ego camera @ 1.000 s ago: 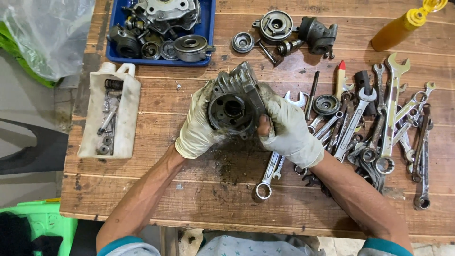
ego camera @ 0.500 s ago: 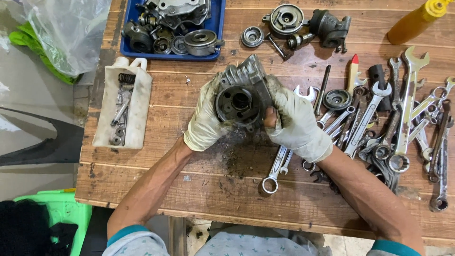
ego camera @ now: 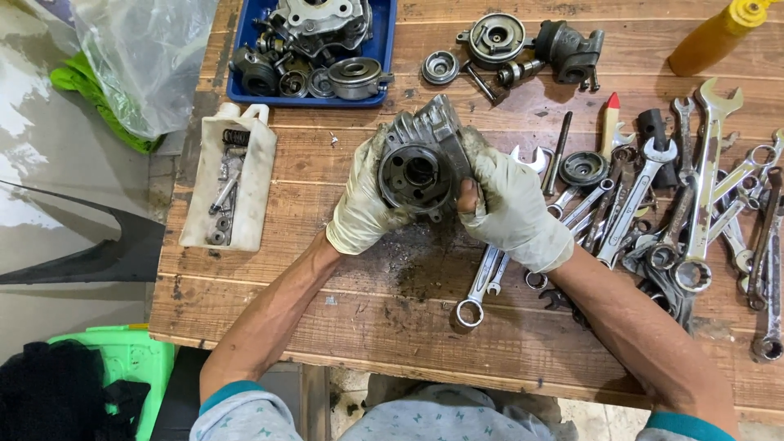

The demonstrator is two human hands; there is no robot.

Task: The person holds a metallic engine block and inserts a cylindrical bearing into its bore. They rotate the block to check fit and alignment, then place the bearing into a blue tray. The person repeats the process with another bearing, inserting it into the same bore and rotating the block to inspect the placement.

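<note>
since the earlier frames the engine casting (ego camera: pixel 425 159) had stayed between the two gloved hands above the middle of the bench (ego camera: pixel 367 327), its round bore facing up, while the view drifted a little to the right, bringing more floor in on the left. left hand (ego camera: pixel 363 204) was wrapped around the casting's left side, right hand (ego camera: pixel 510 204) closed on its right side with the thumb pressed at the lower rim. the bench was made of worn wooden planks, stained dark with grease and grit just below the casting. a blue tray (ego camera: pixel 380 49) of engine parts sat at the far edge, a white cut-open jug (ego camera: pixel 257 175) with bolts and a spring lay to the left, and loose round parts (ego camera: pixel 494 37) lay beyond the hands. a heap of spanners (ego camera: pixel 694 204) covered the right side, and one ring spanner (ego camera: pixel 478 290) lay under the right wrist. a yellow bottle (ego camera: pixel 714 37) was cut off at the top right corner. off the bench, a clear plastic bag (ego camera: pixel 139 57) hung over wet grey floor (ego camera: pixel 49 204), and a green stool (ego camera: pixel 135 359) showed at the bottom left, partly covered by dark cloth. the casting's underside and the fingers behind it were hidden; the spanner heap ran out of view at the right edge.
</note>
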